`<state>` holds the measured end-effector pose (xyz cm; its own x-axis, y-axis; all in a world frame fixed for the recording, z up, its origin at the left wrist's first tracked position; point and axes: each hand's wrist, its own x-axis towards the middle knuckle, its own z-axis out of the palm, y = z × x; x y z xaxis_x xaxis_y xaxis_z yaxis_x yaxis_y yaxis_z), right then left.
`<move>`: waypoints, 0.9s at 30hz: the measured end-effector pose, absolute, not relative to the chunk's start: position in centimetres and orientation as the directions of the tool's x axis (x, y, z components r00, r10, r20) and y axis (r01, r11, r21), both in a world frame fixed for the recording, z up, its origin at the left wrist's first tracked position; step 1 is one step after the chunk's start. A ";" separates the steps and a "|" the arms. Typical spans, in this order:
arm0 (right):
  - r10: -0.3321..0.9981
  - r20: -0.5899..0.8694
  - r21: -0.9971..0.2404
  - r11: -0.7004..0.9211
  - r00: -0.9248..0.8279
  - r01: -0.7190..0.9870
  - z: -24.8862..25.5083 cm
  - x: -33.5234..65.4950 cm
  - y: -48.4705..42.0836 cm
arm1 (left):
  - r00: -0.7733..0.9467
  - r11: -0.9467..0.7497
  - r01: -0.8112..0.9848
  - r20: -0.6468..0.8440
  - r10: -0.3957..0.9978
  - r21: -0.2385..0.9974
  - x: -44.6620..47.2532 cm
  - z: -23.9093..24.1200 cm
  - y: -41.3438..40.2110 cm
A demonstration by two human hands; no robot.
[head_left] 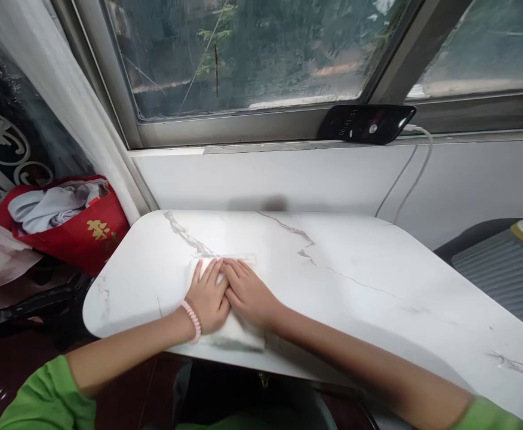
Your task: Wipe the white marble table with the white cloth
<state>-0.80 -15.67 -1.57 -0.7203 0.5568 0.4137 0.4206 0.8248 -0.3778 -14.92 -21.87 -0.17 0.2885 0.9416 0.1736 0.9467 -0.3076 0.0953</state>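
Both palms press down on a white, soft, flat rectangular bundle point(243, 334) lying near the front edge of the white marbled table point(355, 257). It may be folded cloth or a tissue pack; its kind does not show clearly. My left hand point(208, 297), with a pink beaded bracelet point(191, 321) at the wrist, lies flat with its fingers stretched forward. Against it rests my right hand point(248, 292), fingers extended and close together, tips touching the left fingers. Neither hand is wrapped around anything. The hands hide much of the bundle's upper face.
A phone point(366, 124) leans against the window frame on the sill, its white cable point(422, 164) hanging behind the table. At left, a red bag point(82, 233) holds light clothing beside a white curtain point(82, 101). A grey ribbed seat point(503, 263) stands at right.
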 end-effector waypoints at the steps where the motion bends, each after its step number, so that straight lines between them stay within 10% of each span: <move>1: 0.585 0.411 -0.396 0.805 -0.699 0.441 -1.5 -1.2 -14.1 | 0.268 -0.287 0.953 0.170 0.948 0.100 -15.0 -0.3 -20.0; 14: 0.743 0.414 -0.364 0.665 -0.526 0.652 -1.2 -3.6 4.7 | 0.267 -0.293 0.952 0.228 0.936 0.090 -16.5 -0.8 1.7; 27: 0.759 0.426 -0.409 0.646 -0.491 0.644 -1.0 -2.4 4.1 | 0.230 -0.261 0.962 0.286 0.930 0.075 -15.1 -1.0 1.1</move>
<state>-2.44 4.14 -1.00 -0.4915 0.7594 0.4263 0.6443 0.6464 -0.4087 -15.14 1.12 -0.99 0.2297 0.9303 0.2861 0.9624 -0.2608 0.0755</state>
